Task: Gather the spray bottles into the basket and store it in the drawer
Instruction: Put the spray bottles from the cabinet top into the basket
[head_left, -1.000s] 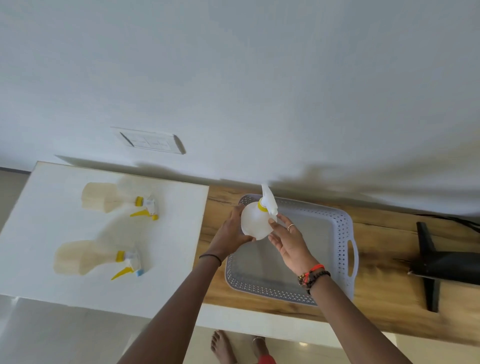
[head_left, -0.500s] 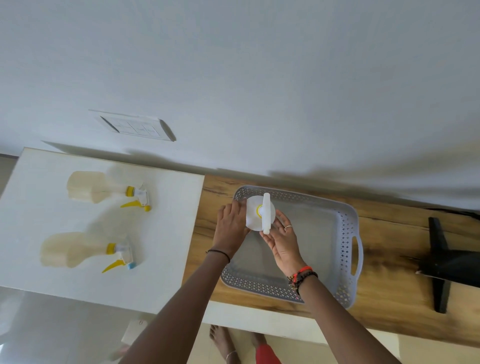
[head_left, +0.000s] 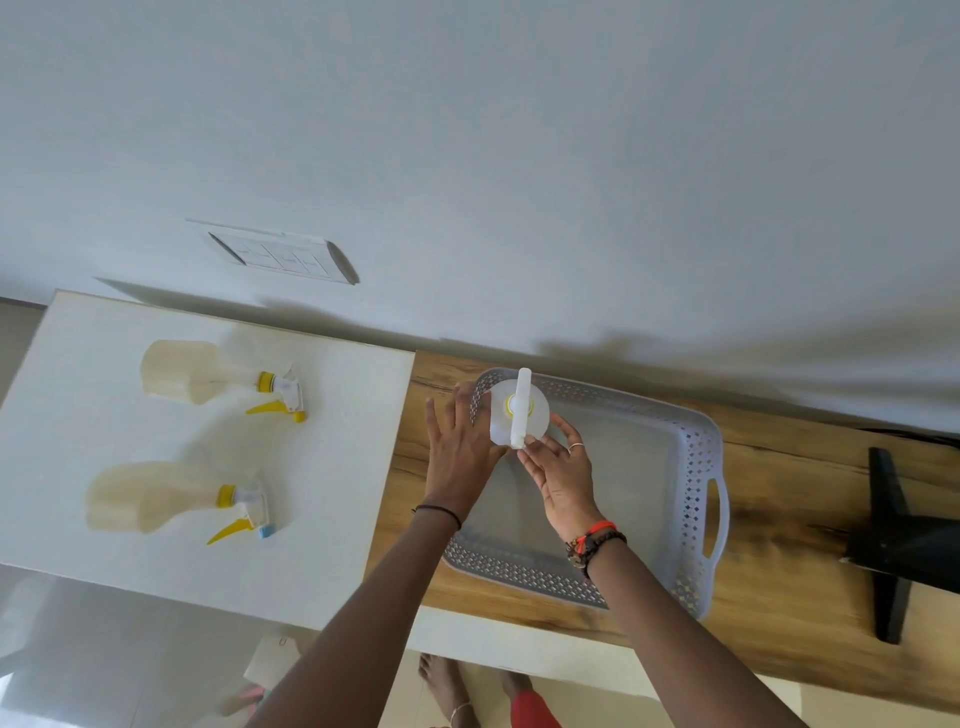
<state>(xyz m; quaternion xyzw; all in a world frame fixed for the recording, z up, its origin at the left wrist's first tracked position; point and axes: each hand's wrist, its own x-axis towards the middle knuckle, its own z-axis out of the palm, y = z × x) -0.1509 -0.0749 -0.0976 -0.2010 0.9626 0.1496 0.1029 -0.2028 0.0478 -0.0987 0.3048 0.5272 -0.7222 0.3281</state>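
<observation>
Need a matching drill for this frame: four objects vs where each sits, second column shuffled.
1 white spray bottle
2 blue-tipped spray bottle
3 basket
4 black stand

A lying on the white table
B wooden counter, far right
C upright inside the basket
D wooden counter, beside the white table

Pairs: 1-C, 2-A, 3-D, 4-B

Bright, even daylight; soft shadows on the wall (head_left: 519, 156), wide-angle bending at edges.

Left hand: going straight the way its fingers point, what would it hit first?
Likely the basket, its corner rim just past the left hand; if it clears that, the wall. Depth unclear.
</observation>
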